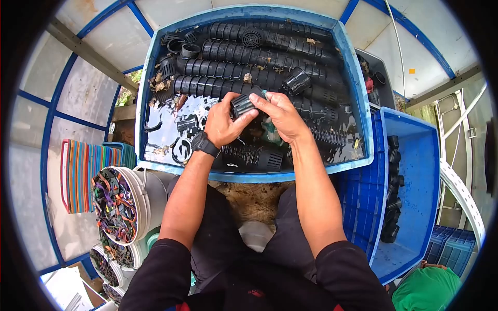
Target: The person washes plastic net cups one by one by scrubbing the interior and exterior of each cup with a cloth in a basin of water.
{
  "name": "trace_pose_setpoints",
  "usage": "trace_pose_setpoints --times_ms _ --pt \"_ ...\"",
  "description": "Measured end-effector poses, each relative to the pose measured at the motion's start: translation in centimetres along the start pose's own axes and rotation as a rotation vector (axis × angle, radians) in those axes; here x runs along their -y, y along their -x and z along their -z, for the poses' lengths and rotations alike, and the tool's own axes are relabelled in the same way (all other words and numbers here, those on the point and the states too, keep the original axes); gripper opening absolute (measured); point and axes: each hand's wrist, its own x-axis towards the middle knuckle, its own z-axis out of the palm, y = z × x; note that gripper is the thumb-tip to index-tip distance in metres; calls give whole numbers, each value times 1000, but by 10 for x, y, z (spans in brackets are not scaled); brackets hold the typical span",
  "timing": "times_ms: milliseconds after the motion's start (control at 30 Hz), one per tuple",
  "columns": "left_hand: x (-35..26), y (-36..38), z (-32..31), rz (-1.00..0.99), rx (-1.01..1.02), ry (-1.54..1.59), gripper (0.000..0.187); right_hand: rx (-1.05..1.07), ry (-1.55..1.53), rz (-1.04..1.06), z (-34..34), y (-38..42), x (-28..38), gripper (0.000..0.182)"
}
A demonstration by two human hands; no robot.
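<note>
A small black slotted net pot [244,105] is held over the water at the middle of a large blue tub [249,177]. My left hand [224,122], with a dark watch on its wrist, is closed round the pot's left side. From the right, my right hand [280,115] grips the same pot, its thumb on the pot's side. Some green material [271,132] shows beneath my right hand; what it is cannot be made out. Stacked rows of black pots [238,52] lie in the water beyond, and a loose black pot [296,81] rests on them.
On the right stands a blue crate [410,171] with a row of black pots [392,192] along its inner left side. White buckets [148,202] full of coloured strips are on the left, near stacked coloured trays [85,176]. A green cloth-like shape [426,290] is at lower right.
</note>
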Motion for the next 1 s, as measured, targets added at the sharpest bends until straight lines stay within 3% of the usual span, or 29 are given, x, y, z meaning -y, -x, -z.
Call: trace_pose_setpoints --times_ms 67,133,200,267,333,400,467,533,600,633,667,700,733,767,800,867,900,933,967,1000 --pt "8 -1 -3 -28 -70 39 42 11 6 43 -6 5 5 23" --pt "-2 -2 -9 372 -96 519 51 104 44 27 -13 11 13 19" --pt "2 -4 2 508 156 488 68 175 65 21 -2 3 -7 16" --pt "7 3 -5 413 16 464 59 47 259 -9 1 2 -12 15" --pt "0 0 -4 -9 -135 214 53 -24 174 76 -13 2 -6 14" --pt "-7 -1 1 -93 -108 131 60 -110 -53 142 -15 -2 -6 13" --pt "-9 -1 -1 -208 -31 -134 56 -151 14 140 -9 -4 -14 16" --pt "2 2 -9 -132 -3 -84 58 -212 284 169 -7 -4 -21 21" --pt "10 2 -12 157 10 52 48 -177 230 171 -10 -5 -18 25" --pt "25 0 -17 97 -82 102 36 -112 220 188 -16 -3 -11 25" --pt "68 1 -31 -30 -167 -41 36 -48 207 203 -19 -2 -7 26" --pt "50 -2 -20 307 -17 350 43 -10 325 179 -15 -1 -12 22" --pt "22 -6 -5 642 141 741 52 89 296 23 -16 4 -6 14" --pt "9 -6 0 795 216 773 66 66 341 4 -16 4 -7 14" --pt "12 -4 9 769 403 833 68 43 386 -18 -16 5 -9 13" --pt "9 0 3 680 163 763 57 -31 250 101 -20 -1 -18 13" --pt "15 0 -3 340 17 554 53 -104 113 223 -20 -6 -21 13" --pt "0 -3 -5 3 -123 336 58 -149 10 189 -19 -9 -19 16" --pt "-17 3 -3 34 -113 428 69 -193 -68 151 -17 -10 -17 17" --pt "-9 0 -4 -20 -86 197 68 -235 -148 112 -16 -10 -14 18"
